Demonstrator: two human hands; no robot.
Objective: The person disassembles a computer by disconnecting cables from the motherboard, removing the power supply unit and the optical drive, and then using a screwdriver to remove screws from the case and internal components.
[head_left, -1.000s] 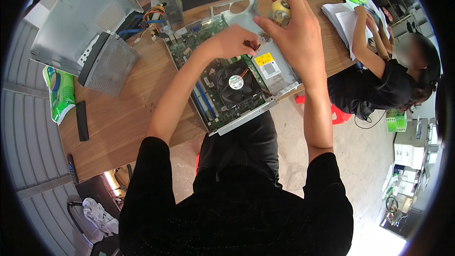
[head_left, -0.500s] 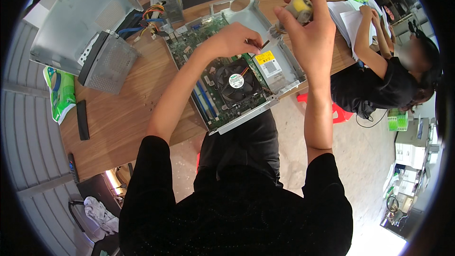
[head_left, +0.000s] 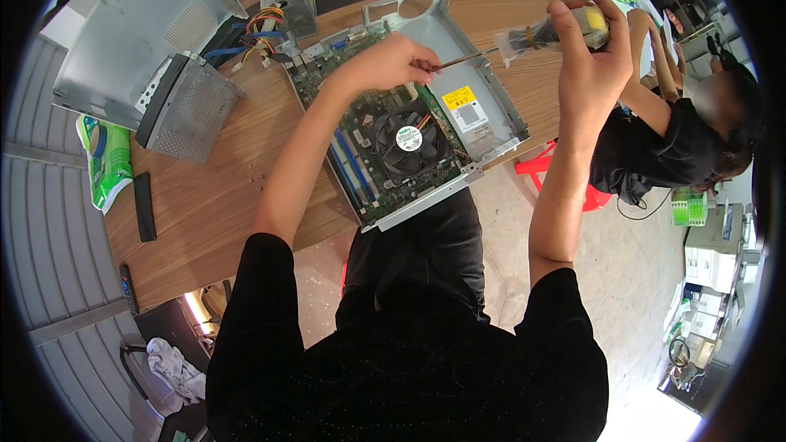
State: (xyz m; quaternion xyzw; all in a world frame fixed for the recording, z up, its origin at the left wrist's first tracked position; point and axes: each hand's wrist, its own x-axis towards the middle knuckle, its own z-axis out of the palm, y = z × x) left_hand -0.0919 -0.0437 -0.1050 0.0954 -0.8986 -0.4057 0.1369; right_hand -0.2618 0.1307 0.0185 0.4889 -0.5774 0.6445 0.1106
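My right hand is raised over the right side of the table, its fingers wrapped round the yellow-ended handle of a screwdriver. Clear plastic covers much of that handle. The thin shaft points left, to the fingertips of my left hand, which pinch together at its tip. Whether a small screw sits there I cannot make out. Below both hands lies an open computer case with a green motherboard, a black cooling fan and a yellow-and-white label.
At the left stand a metal cover and a perforated drive cage. A power supply with coloured cables is behind the case. A green-and-white packet lies at the left edge. Another person sits at the right by papers.
My right hand has moved right with the screwdriver, now held nearly level, exposing its shaft. My left hand has shifted slightly left. The other person's arms have moved a little.
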